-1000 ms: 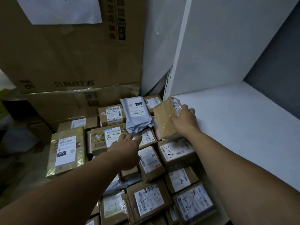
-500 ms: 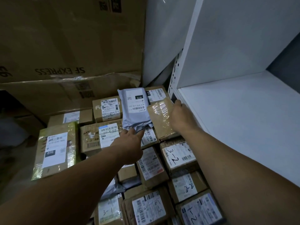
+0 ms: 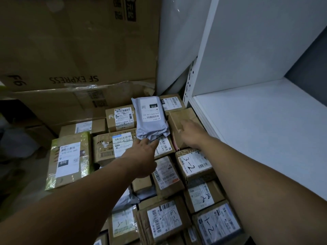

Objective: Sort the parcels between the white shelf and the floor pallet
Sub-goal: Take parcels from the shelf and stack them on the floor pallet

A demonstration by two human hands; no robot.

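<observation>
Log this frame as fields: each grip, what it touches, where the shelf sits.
left grip: fingertips at lower edge of grey mailer; hold unclear
right grip: fingers straight, resting on plain brown box
grey mailer: label up, atop parcel pile
plain brown box: beside white shelf
white shelf: right of parcel pile

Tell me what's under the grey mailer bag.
Under the grey mailer bag, a labelled brown box pokes out at its lower edge, beside the left hand. Whatever else it rests on is covered.
</observation>
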